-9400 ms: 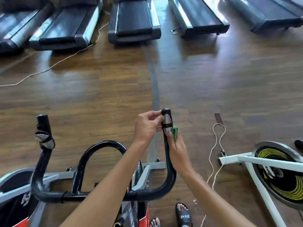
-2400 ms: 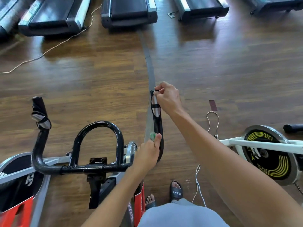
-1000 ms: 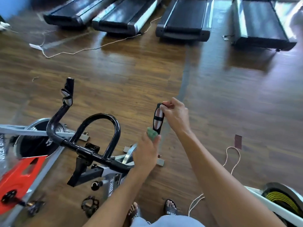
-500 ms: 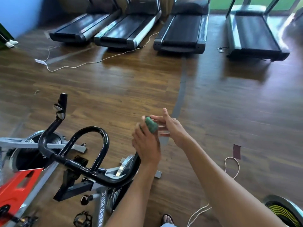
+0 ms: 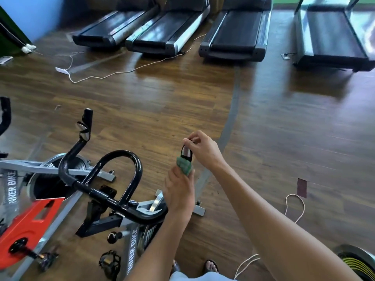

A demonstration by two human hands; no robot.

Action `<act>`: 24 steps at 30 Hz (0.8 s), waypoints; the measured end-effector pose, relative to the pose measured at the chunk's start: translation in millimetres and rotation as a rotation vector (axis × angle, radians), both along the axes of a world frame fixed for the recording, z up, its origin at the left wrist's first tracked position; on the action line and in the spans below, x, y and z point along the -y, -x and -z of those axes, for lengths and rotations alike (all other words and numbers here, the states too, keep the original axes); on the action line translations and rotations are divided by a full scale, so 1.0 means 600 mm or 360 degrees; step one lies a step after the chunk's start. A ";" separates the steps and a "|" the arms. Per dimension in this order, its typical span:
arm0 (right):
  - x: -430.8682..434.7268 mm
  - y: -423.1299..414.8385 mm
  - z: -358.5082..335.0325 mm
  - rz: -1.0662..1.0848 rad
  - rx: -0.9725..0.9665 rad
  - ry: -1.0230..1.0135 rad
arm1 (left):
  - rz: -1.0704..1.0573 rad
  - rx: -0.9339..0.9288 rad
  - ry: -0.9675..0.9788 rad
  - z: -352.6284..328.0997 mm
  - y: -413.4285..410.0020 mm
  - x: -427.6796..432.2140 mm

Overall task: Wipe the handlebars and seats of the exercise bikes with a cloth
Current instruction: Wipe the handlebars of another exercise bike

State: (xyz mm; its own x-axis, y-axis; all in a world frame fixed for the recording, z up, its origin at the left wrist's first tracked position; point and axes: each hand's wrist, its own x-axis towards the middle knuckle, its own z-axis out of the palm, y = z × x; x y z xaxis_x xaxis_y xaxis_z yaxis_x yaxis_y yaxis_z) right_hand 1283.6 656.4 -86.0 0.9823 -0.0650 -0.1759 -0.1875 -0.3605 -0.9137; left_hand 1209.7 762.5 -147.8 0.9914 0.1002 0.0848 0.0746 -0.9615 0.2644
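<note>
A grey and red exercise bike (image 5: 132, 246) stands at the lower left with black handlebars (image 5: 113, 201). My left hand (image 5: 179, 191) holds a small folded green cloth (image 5: 184, 168) against the right handlebar horn, just below its silver sensor pad (image 5: 186, 152). My right hand (image 5: 202, 148) pinches the tip of that same horn from the right. The left horn (image 5: 85, 126) sticks up untouched. The bike's seat is out of view.
Several treadmills (image 5: 233, 35) line the far side of the wooden floor. White cords (image 5: 125, 71) trail across the floor. The flywheel of a second bike (image 5: 357, 262) shows at the lower right, and another handlebar (image 5: 6, 114) at the left edge.
My right hand has closed onto the horn's tip again after opening half a second ago. The left hand with the cloth sits just below the sensor pad. The view has tilted up slightly.
</note>
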 end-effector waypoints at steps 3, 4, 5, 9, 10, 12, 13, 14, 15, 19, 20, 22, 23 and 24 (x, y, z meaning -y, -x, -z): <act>-0.032 -0.002 0.016 -0.0032 0.0087 0.0180 | 0.0067 -0.0213 -0.0050 0.000 0.036 -0.054; -0.038 0.001 0.019 -0.0009 0.0112 0.0199 | 0.0133 -0.0197 -0.0072 0.005 0.051 -0.077; -0.042 0.003 0.024 0.0028 0.0133 0.0197 | 0.0248 -0.0132 -0.0103 0.007 0.068 -0.102; -0.044 0.008 0.027 0.0118 0.0129 0.0109 | 0.0920 0.0286 -0.0254 0.024 0.108 -0.207; -0.046 0.007 0.026 0.0133 0.0120 0.0100 | 0.1105 0.0332 -0.0244 0.024 0.103 -0.236; -0.049 0.007 0.024 0.0177 0.0098 0.0058 | 0.1356 0.0355 -0.0258 0.025 0.079 -0.297; -0.051 0.009 0.023 0.0205 0.0091 0.0030 | 0.1416 0.0336 -0.0280 0.024 0.065 -0.327; -0.054 0.010 0.022 0.0233 0.0095 0.0005 | 0.1445 0.0311 -0.0322 0.024 0.053 -0.354; -0.056 0.011 0.022 0.0260 0.0100 -0.0017 | 0.1444 0.0291 -0.0376 0.026 0.046 -0.374; -0.071 0.016 0.025 0.0368 0.0100 -0.0100 | 0.1378 0.0373 -0.0328 0.036 0.065 -0.366; -0.074 0.017 0.027 0.0399 0.0114 -0.0119 | 0.1374 0.0399 -0.0305 0.044 0.073 -0.359; -0.078 0.018 0.027 0.0445 0.0145 -0.0133 | 0.1423 0.0429 -0.0340 0.058 0.076 -0.364; -0.079 0.019 0.023 0.0460 0.0148 -0.0128 | 0.1456 0.0449 -0.0361 0.059 0.069 -0.374; -0.080 0.019 0.020 0.0470 0.0141 -0.0121 | 0.1481 0.0454 -0.0365 0.056 0.060 -0.386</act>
